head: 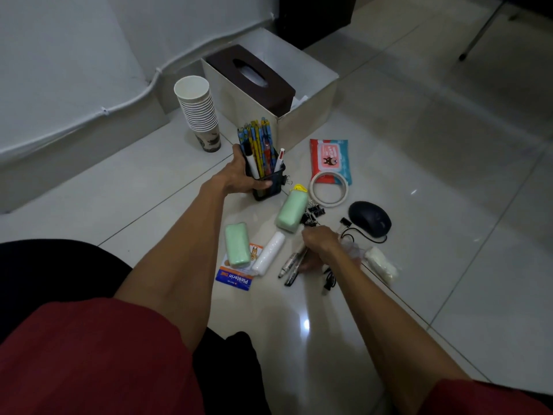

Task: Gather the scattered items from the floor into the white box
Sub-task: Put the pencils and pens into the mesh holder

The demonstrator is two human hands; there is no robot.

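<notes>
The white box (pixel 305 115) stands near the wall with a brown tissue box (pixel 251 77) leaning inside it. My left hand (pixel 239 175) grips a black pen holder (pixel 267 187) full of pencils and markers, just in front of the box. My right hand (pixel 321 245) is curled round two markers (pixel 291 263) on the floor. Around it lie two green pouches (pixel 291 209) (pixel 237 245), a white roll (pixel 269 254), binder clips (pixel 312 214), a tape ring (pixel 329 188), a wet-wipes pack (pixel 330 157), a black mouse (pixel 369 218) and a plaster pack (pixel 235 278).
A stack of paper cups (pixel 200 112) stands left of the box by the wall. A white wad in plastic (pixel 381 265) and a small black cable (pixel 329 280) lie right of my right hand. Tiled floor stretches to the right; my knees fill the bottom.
</notes>
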